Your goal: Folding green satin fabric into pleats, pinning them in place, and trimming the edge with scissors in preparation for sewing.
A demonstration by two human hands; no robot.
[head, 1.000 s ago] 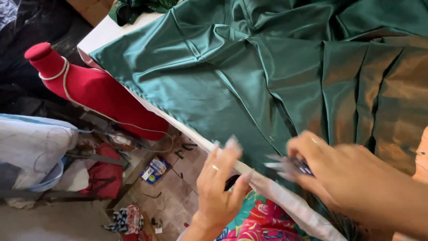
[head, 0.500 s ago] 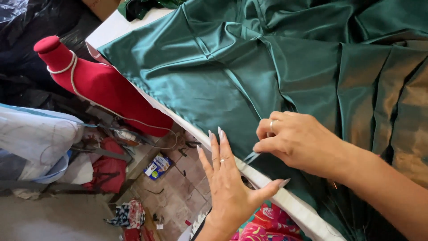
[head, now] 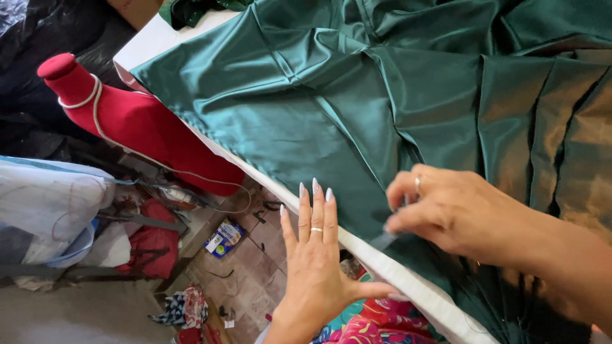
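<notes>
Seen from above, a white counter is draped with a wide sheet of shiny dark green fabric, pleated into folds on the right. Its near edge hangs just over the counter's white rim, which runs diagonally toward the lower right.

At that edge, the left hand is held flat and open, fingers together and pointing up, thumb stretched out beside the rim; it grips nothing. A second ago its fingers were looser and spread; now they are straightened against the edge.

The right hand rests on the cloth just right of it, fingers curled and pinching a small dark, flat tool against the fabric near the hem. What the tool is cannot be told. A second ago this hand was lower and nearer the wearer; it has since moved up onto the cloth, so the work now sits right at the hem.

Beyond the counter, a red dress form leans, with cord looped round its neck, above a cluttered tiled floor.
</notes>
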